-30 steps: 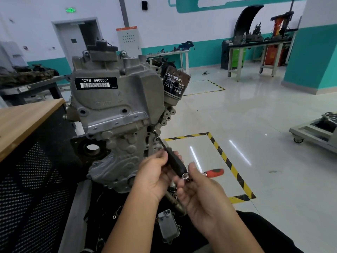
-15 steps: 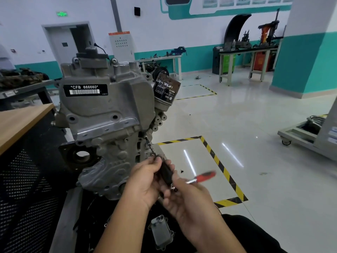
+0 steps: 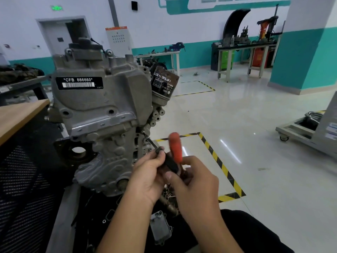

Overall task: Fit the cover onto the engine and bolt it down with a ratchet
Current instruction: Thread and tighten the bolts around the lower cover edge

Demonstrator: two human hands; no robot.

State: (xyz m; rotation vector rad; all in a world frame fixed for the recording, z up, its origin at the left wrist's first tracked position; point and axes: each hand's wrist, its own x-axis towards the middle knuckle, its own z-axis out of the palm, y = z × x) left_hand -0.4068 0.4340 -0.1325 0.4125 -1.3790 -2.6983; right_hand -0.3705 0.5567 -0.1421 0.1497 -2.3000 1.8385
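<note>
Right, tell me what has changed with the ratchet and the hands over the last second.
The ratchet's red handle has swung from pointing right, nearly level, to standing up, blurred with motion. The right hand works it. The left hand still holds the black extension, whose tip stays at the same bolt on the engine. The small cover plate below lies as before.
</note>
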